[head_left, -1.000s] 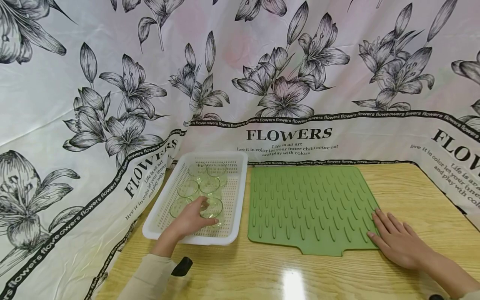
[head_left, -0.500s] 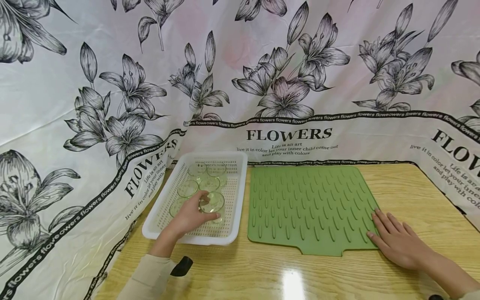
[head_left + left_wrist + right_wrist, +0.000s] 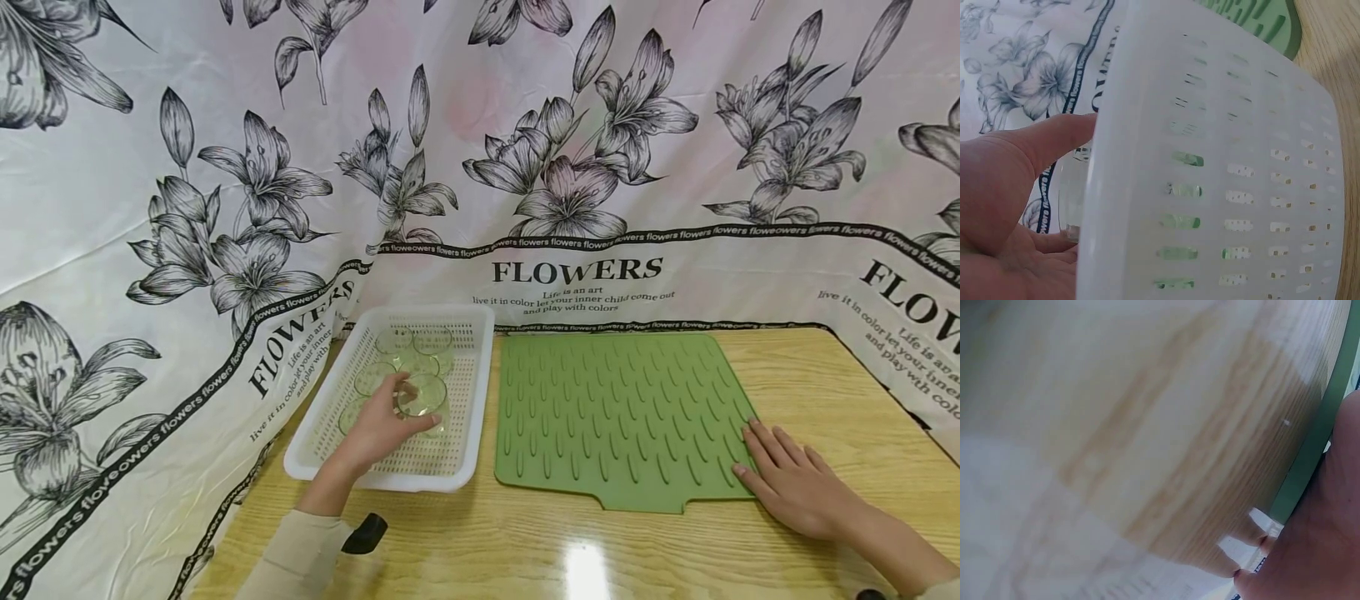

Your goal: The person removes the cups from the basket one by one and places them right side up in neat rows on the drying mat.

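Observation:
A clear drinking glass is held between the thumb and fingers of my left hand, above the front right part of a white perforated basket. In the left wrist view the thumb lies at the basket's wall, and part of the glass shows behind it. Several more glasses stand in the basket, left of and behind the held one; my hand hides some of them. At the right edge of a green ribbed mat, my right hand lies flat, fingertips touching the mat.
The wooden table carries both basket and mat, which lie side by side with a narrow gap. A flower-printed curtain hangs close behind them and along the left side. A black strap end sticks out by the left sleeve.
My left hand has raised the glass up and slightly back from its spot among the others in the basket. The right hand has stayed in place.

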Demonstrator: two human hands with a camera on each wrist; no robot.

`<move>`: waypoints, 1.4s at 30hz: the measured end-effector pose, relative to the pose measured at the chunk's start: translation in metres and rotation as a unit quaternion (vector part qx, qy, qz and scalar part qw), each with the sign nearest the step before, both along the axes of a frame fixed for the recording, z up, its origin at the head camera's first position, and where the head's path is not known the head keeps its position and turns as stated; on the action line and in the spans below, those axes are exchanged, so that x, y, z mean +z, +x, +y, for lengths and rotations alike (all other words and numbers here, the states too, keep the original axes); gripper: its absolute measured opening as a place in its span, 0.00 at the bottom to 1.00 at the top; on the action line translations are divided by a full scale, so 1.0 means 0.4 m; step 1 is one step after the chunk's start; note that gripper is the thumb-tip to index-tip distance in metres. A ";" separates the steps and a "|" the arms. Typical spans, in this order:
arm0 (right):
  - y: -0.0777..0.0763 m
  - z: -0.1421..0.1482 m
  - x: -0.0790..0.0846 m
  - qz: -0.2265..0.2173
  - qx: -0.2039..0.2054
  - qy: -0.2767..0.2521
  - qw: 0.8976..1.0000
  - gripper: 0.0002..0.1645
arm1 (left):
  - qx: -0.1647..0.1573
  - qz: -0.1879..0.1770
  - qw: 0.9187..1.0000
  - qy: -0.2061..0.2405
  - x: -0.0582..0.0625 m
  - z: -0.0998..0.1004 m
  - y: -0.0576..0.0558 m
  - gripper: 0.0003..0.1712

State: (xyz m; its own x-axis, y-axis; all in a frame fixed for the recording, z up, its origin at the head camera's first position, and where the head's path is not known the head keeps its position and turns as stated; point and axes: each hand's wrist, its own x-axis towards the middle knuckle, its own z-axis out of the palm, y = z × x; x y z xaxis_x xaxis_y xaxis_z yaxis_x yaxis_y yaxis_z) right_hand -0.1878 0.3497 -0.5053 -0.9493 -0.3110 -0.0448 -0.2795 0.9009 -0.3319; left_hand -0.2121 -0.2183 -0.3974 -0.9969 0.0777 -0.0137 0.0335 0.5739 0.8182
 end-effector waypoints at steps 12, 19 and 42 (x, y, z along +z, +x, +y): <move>0.000 0.001 0.000 0.002 -0.001 0.006 1.000 0.44 | 0.005 0.005 0.999 0.037 0.003 0.003 -0.005 0.51; -0.001 0.004 -0.005 -0.001 -0.002 0.005 1.000 0.44 | -0.001 0.006 0.999 0.053 0.010 0.010 -0.005 0.51; 0.002 -0.004 0.012 -0.009 -0.005 0.006 1.000 0.45 | -0.004 0.045 0.997 0.067 0.042 0.039 -0.013 0.45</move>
